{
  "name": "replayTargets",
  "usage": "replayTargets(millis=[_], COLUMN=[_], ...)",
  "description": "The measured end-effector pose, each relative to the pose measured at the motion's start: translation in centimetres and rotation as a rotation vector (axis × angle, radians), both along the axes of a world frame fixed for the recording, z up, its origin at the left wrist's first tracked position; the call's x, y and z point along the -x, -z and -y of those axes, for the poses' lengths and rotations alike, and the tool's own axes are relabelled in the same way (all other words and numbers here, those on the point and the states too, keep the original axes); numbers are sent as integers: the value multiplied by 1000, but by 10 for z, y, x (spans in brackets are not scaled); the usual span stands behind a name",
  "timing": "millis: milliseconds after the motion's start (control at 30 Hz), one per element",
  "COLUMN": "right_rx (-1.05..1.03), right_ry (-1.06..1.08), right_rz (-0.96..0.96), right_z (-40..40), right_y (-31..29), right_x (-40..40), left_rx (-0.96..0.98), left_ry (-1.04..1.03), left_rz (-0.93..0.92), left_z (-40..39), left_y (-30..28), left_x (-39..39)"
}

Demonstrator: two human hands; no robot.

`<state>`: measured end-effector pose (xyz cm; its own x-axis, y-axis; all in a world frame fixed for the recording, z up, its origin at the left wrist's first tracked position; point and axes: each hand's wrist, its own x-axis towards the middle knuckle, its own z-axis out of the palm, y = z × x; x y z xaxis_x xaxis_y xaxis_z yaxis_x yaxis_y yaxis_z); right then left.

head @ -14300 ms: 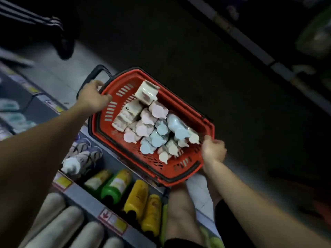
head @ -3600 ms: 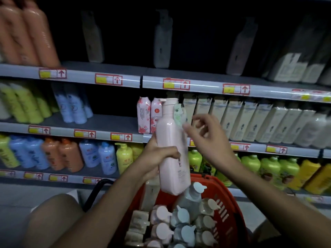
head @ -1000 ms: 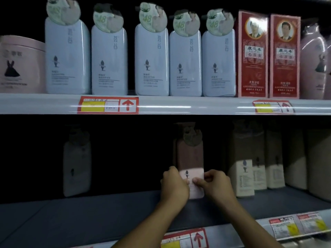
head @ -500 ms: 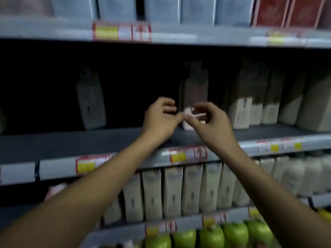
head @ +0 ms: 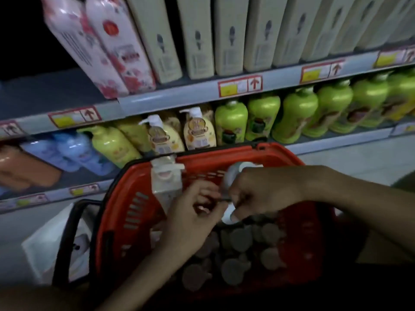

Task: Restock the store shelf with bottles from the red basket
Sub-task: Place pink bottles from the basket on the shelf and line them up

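Observation:
The red basket [head: 276,153] sits low in front of me, packed with several pump bottles [head: 240,241] whose caps lie in shadow. A cream bottle [head: 165,182] stands upright at its far left corner. My right hand [head: 265,189] reaches in from the right and is wrapped around a pale bottle [head: 232,173], lifted above the others. My left hand [head: 195,216] comes in from below with fingers curled, its fingertips meeting the right hand at that bottle. Whether the left hand also grips it is hidden.
The shelf edge [head: 179,95] with price tags runs above the basket. On it stand pink floral bottles [head: 101,46] and beige bottles [head: 229,34]. Below are green bottles [head: 298,113], yellow pump bottles [head: 197,129] and blue bottles [head: 74,151]. The basket's black handle [head: 65,243] hangs left.
Both hands left the bottle set on the upper shelf and came down into the basket. My view dropped with them. The right hand has closed on a pale bottle.

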<state>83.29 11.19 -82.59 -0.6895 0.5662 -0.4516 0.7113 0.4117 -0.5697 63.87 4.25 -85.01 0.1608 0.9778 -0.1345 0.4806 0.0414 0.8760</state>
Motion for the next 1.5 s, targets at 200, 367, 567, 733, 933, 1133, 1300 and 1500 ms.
replayTargets(millis=[200,367,567,733,933,1133,1300,1500], right_rx=[0,-195,-280,-238,-165,-187,-196,20], right_ry=[-285,-236,-293,-249,-123,-134,-77,230], right_rz=[401,382,221,219,192,127,-1,-313], right_z=[3,6,15,4,3,-2,-6,0], right_y=[48,67,77,75,70,65,56,49], right_x=[-16,-22,0,11,10,17,18,26], left_rx=[-24,39,42,18,14,-165,-379,-516], left_ry=[99,211,345,301,278,181,-8,-126], left_rz=[-206,-488,-835,-893,-727,-655,-568,-200], left_z=[-7,-16,-16,-26,-25,-20,-21,-28], left_y=[43,59,82,84,73,31,-13,-41], left_x=[9,21,14,16,20,31,34,40])
